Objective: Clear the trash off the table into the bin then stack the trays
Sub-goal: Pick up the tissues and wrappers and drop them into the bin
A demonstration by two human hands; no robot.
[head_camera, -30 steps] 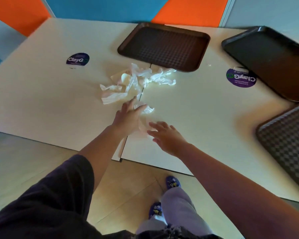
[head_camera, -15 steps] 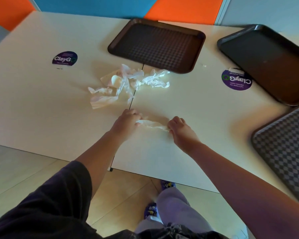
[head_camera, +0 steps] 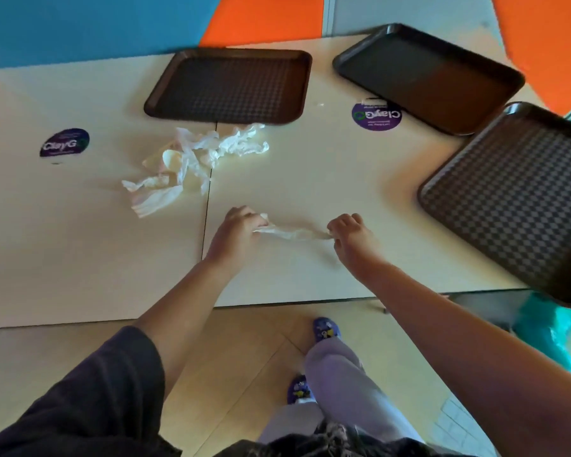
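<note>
Bare counter [head_camera: 310, 179] around a twisted napkin strip [head_camera: 290, 233] near its front edge, left hand [head_camera: 238, 232] and right hand [head_camera: 350, 235] pinching its ends

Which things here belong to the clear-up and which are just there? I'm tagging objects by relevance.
Job:
- napkin strip, held by left hand and right hand
- napkin pile
- brown tray
- black tray
- checked tray
- teal bag, possibly the bin

Just there:
- left sticker
- right sticker
- table
</note>
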